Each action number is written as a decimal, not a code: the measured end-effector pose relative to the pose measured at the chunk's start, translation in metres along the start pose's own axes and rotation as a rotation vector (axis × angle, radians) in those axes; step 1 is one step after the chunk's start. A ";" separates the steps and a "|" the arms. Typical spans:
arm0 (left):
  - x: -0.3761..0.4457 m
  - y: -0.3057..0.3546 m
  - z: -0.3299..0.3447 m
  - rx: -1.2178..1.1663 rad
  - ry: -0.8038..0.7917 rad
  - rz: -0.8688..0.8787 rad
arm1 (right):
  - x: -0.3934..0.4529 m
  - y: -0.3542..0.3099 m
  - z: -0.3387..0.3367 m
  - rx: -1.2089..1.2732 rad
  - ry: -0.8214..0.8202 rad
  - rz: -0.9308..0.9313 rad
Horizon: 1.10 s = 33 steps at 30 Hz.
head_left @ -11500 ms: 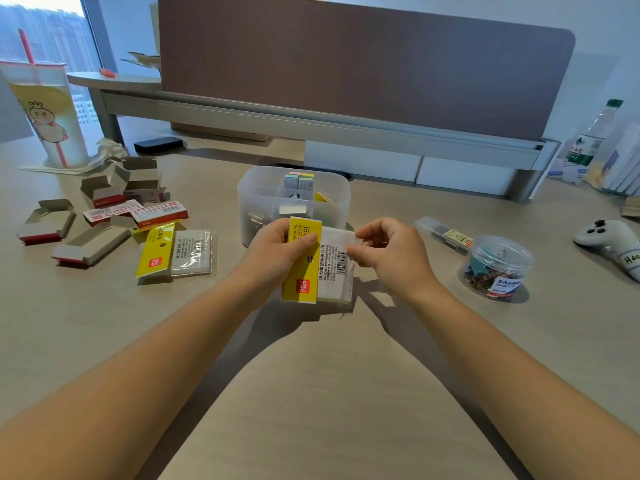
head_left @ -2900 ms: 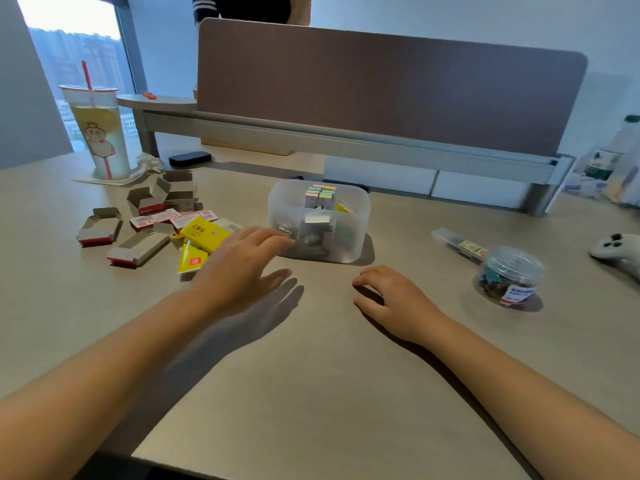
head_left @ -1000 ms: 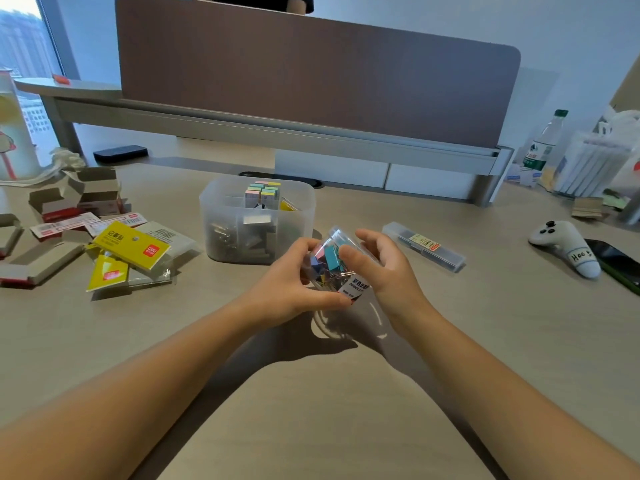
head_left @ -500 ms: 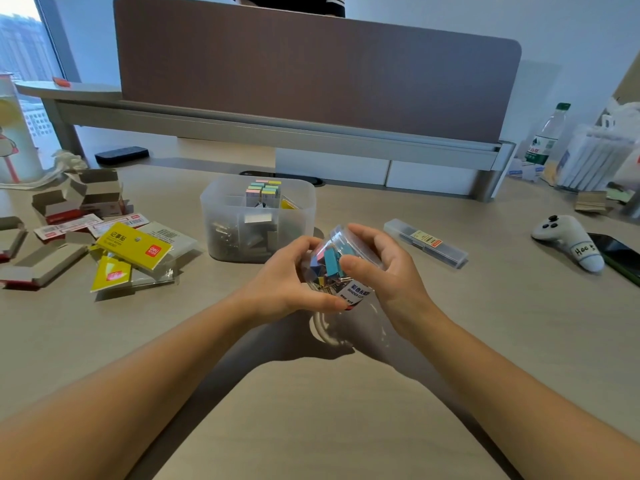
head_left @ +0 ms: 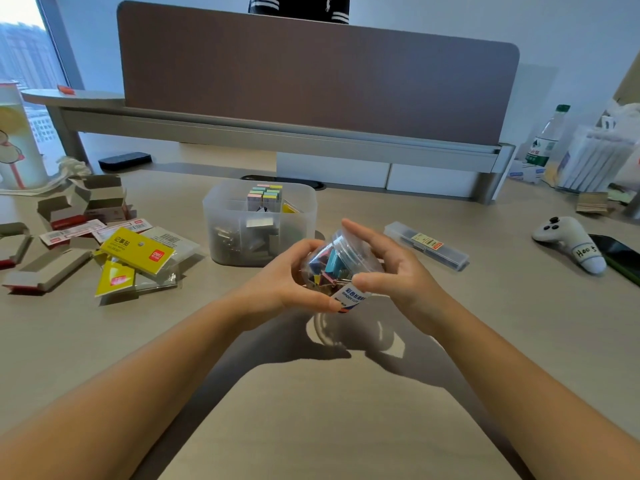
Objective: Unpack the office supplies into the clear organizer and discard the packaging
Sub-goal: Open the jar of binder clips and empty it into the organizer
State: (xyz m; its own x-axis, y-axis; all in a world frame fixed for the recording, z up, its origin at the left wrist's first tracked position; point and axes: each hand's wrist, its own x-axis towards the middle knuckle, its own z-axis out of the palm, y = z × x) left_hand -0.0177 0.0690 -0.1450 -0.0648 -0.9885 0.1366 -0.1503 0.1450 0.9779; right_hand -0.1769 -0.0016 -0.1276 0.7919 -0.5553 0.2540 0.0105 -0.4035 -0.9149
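A small round clear jar of coloured binder clips (head_left: 341, 266) is held tilted above the desk, just in front of the clear organizer (head_left: 259, 221). My left hand (head_left: 291, 275) grips its base end from the left. My right hand (head_left: 391, 271) wraps the lid end, thumb on the label and fingers over the top. The organizer holds sticky-note pads, staples and metal clips. A long clear lead case (head_left: 426, 244) lies to the right of it.
Empty yellow packets (head_left: 136, 251) and opened cardboard boxes (head_left: 45, 271) litter the left. A drink cup (head_left: 17, 133) stands far left. At right lie a white controller (head_left: 571, 242), a phone (head_left: 620, 256) and a bottle (head_left: 545, 140). A partition runs across the back.
Earlier my hands dropped the yellow packaging on the left pile. Both then took up the jar from the right; over the last second it has been raised slightly and tilted between them.
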 end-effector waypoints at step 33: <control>-0.001 -0.008 -0.010 0.209 0.062 -0.013 | -0.001 0.004 0.006 -0.210 0.215 0.007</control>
State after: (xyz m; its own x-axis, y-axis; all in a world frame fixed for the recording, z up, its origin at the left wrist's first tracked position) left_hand -0.0061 0.0683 -0.1513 -0.0014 -0.9901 0.1403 -0.3525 0.1318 0.9265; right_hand -0.1734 0.0017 -0.1338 0.6437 -0.6908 0.3294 -0.1386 -0.5286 -0.8375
